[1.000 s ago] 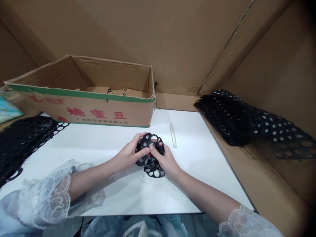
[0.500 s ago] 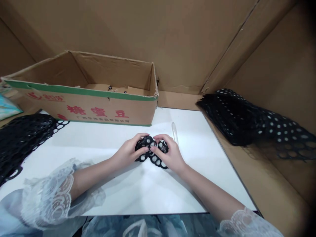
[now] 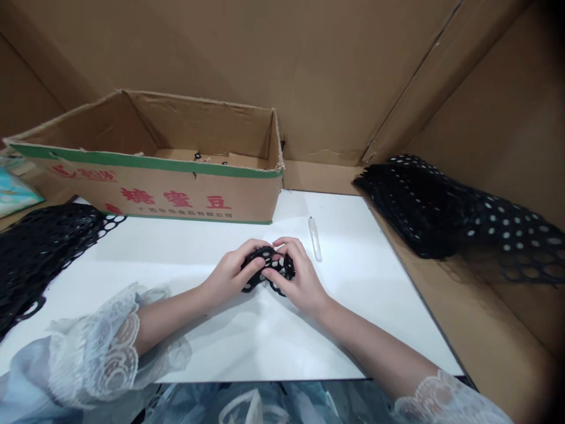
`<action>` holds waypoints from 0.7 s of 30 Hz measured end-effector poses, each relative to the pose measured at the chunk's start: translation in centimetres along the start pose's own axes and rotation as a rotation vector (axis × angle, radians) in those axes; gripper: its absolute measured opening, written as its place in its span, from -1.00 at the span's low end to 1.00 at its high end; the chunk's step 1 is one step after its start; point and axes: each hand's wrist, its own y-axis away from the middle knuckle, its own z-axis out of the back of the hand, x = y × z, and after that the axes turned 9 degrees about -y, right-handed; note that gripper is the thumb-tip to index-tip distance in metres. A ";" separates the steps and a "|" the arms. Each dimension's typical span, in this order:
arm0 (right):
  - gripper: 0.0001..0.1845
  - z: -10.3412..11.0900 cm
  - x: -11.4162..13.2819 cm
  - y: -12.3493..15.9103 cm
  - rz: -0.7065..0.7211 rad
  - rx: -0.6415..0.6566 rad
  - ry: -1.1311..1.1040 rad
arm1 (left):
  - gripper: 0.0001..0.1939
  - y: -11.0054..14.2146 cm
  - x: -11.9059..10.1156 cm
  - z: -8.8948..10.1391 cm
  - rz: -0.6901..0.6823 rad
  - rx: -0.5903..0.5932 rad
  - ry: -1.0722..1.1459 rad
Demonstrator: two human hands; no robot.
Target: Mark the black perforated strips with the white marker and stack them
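A small black sheet full of round holes (image 3: 267, 263) lies bunched between both my hands, low over the white board (image 3: 185, 259). My left hand (image 3: 232, 274) curls round its left side, fingers closed on it. My right hand (image 3: 296, 278) grips its right side, fingers bent over the top. Most of the sheet is hidden under my fingers.
An open cardboard box (image 3: 176, 194) with red print stands behind the hands. A clear little tube (image 3: 315, 238) lies just right of them. Piles of black perforated sheets lie at the left (image 3: 39, 247) and right (image 3: 445, 212). Cardboard walls enclose the back and right.
The black sheet stood up taller between my hands a second ago; now it is pressed down and gathered smaller. My right hand has shifted slightly right and up over it.
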 end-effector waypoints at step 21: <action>-0.83 0.1 -0.3 -0.4 -0.216 0.289 -0.317 | -0.68 -0.5 0.8 1.0 0.027 0.138 -0.085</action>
